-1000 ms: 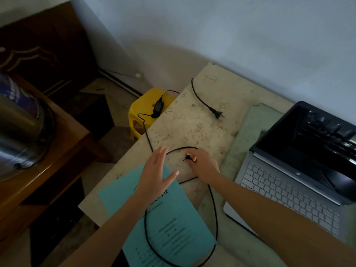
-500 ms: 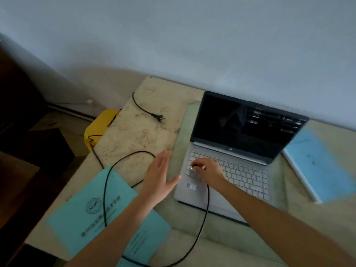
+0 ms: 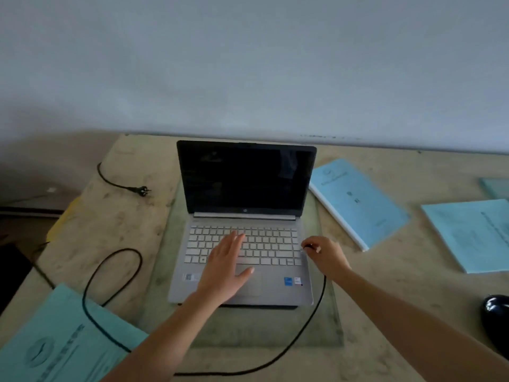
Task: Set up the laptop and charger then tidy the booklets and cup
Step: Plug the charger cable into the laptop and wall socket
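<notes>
While the laptop stands open with a dark screen on a glass sheet at the middle of the table, the charger is only partly set up. Right hand: fingers pinched shut on the small charger plug, held just beside the right edge of the laptop, seemingly about to be inserted; whether it has entered a socket cannot be told. Left hand: fingers extended and spread, palm down on or just over the keyboard and touchpad. The black cable loops across the table and over the near-left booklet. The mains plug lies loose on the far-left table, so mains connection appears outstanding. Three further light-blue booklets lie scattered to the right, untidied. No cup can be identified; a dark object at the right edge is unclear. A round logo sits below the screen and stickers on the palm rest; booklet print is illegible.
</notes>
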